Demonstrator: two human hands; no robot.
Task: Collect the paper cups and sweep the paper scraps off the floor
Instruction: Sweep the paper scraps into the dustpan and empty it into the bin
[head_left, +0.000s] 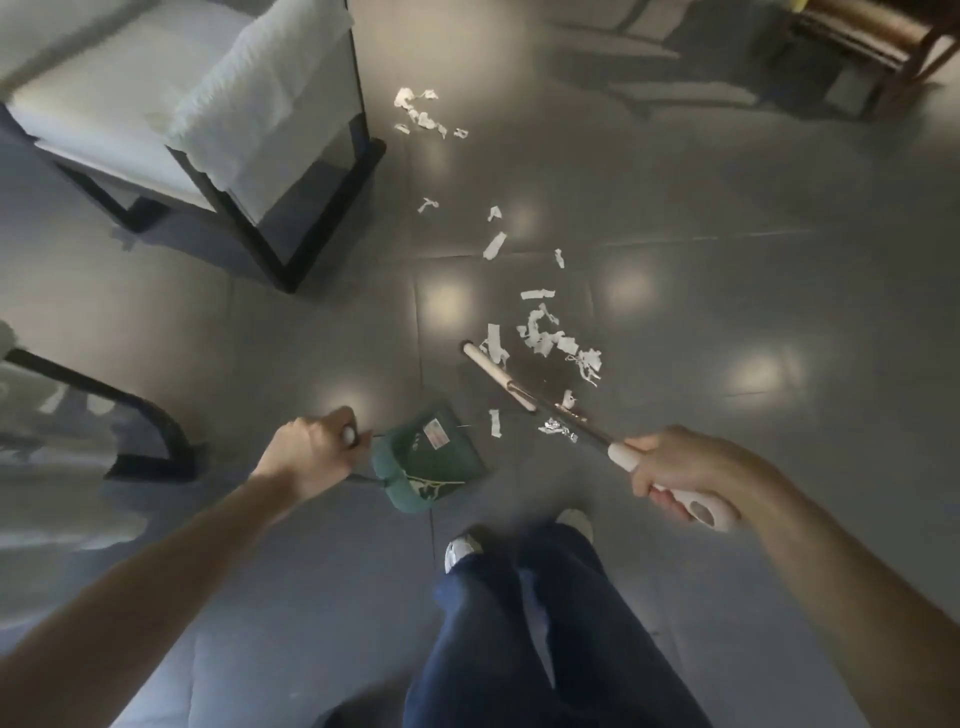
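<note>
Sweeping stage, under way but far from done. Left hand (311, 447) is curled round the top of the dustpan's upright handle; the green dustpan (431, 462) sits on the grey tiled floor (727, 234) just ahead of the person's feet, with a few pale bits visible inside, so some scraps look already collected. Right hand (675, 467) is wrapped round the pale grip of the broom (519, 387), whose long head lies on the floor just beside the nearest scraps. Paper scraps (550, 338): 3 loose groups remain. Densest cluster touches or sits just past the broom head; a thin scatter lies further out in mid-floor; a small pile (423, 111) sits near the foot of the white-cushioned armchair (208, 104), well apart from the dustpan. A few strips and a crumpled shiny piece lie between broom and dustpan. No paper cups in view; cannot tell whether that part is finished. Judgement: most of the sweeping is left.
</note>
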